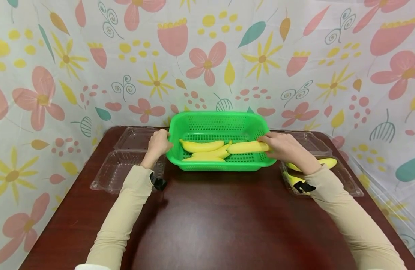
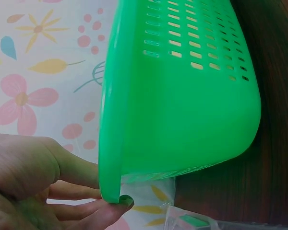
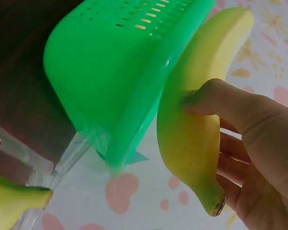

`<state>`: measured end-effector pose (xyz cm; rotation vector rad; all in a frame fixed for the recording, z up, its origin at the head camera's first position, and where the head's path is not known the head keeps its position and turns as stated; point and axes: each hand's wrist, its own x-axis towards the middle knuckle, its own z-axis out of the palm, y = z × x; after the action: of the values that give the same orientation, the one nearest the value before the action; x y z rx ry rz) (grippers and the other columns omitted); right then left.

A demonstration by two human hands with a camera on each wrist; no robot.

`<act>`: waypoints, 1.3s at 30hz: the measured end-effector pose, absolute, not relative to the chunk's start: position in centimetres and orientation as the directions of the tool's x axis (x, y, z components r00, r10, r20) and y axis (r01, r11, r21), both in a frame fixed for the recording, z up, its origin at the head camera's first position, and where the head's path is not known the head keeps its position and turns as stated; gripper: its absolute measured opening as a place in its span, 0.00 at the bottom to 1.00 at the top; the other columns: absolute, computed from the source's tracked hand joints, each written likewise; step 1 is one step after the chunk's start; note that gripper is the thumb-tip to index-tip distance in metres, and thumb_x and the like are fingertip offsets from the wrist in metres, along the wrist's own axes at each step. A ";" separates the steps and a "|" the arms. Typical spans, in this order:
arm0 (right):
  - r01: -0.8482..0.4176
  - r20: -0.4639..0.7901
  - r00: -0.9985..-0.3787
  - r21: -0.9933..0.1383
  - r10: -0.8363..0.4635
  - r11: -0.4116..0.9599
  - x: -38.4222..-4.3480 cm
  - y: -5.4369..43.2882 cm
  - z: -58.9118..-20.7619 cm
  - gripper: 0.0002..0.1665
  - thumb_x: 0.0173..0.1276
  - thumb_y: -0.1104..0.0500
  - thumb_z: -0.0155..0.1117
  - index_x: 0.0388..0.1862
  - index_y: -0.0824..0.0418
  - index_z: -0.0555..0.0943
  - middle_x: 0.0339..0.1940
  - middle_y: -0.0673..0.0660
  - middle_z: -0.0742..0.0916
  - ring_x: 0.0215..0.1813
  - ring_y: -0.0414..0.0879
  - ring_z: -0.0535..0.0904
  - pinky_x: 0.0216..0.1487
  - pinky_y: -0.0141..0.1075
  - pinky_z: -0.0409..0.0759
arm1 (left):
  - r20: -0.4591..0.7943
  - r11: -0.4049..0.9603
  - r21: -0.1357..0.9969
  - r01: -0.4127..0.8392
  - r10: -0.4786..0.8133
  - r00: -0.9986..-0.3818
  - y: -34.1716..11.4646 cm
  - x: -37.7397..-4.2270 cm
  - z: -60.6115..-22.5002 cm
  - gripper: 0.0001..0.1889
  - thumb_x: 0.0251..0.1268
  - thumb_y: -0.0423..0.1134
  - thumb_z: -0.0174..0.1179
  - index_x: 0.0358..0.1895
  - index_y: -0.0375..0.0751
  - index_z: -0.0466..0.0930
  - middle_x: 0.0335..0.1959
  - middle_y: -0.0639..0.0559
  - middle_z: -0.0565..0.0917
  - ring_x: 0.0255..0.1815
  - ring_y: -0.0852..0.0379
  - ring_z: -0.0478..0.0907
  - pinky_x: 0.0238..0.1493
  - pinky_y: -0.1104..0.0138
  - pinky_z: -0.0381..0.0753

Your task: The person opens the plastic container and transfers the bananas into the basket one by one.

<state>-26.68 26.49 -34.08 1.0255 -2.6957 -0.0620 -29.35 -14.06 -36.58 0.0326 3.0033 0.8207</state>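
Note:
A green plastic basket (image 1: 224,167) with slotted walls sits toward the back of the table. Several yellow bananas (image 1: 204,146) lie inside it, mostly on its left half. My left hand (image 1: 159,144) grips the basket's left rim, the thumb on one side and fingers curled over the other in the left wrist view. With my right hand (image 1: 286,147) I hold another banana (image 3: 194,132) between thumb and fingers. That banana extends over the basket's right rim, and its far end overlaps the bananas inside in the head view.
At left stands an open clear plastic clamshell box (image 1: 109,170). A second clear box (image 1: 350,184), at right and partly hidden by my right arm, has bananas (image 1: 328,162) in it. A floral-patterned cloth (image 1: 207,41) hangs behind the dark wooden table (image 1: 207,217).

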 end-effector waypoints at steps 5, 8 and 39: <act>-0.655 0.180 -0.731 0.089 -0.659 0.751 -26.9 25.8 -34.3 0.26 0.48 0.64 0.73 0.50 0.61 0.82 0.38 0.57 0.84 0.27 0.47 0.77 0.25 0.41 0.75 | -0.014 0.857 0.514 0.019 0.031 -0.999 -14.0 -29.2 -36.7 0.06 0.61 0.30 0.58 0.28 0.38 0.73 0.21 0.50 0.60 0.21 0.56 0.55 0.23 0.65 0.57; -0.643 0.136 -0.755 0.039 -0.642 0.765 -27.0 25.5 -34.1 0.26 0.49 0.64 0.73 0.51 0.61 0.82 0.40 0.57 0.85 0.27 0.46 0.77 0.25 0.40 0.74 | -0.009 0.854 0.520 0.026 0.035 -0.999 -14.0 -29.3 -36.6 0.19 0.60 0.29 0.57 0.21 0.46 0.55 0.21 0.54 0.47 0.19 0.58 0.48 0.22 0.66 0.53; -0.673 0.201 -0.734 -0.093 -0.648 0.734 -27.7 27.2 -34.0 0.13 0.61 0.67 0.66 0.46 0.62 0.86 0.42 0.58 0.89 0.38 0.51 0.85 0.37 0.45 0.82 | -0.003 0.852 0.523 0.025 0.031 -1.000 -13.7 -29.4 -36.4 0.25 0.58 0.27 0.57 0.21 0.49 0.46 0.20 0.56 0.45 0.19 0.59 0.45 0.21 0.67 0.49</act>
<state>-27.70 27.23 -33.98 1.0660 -2.7787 0.2395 -29.38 -13.66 -36.44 0.0453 3.0118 0.8501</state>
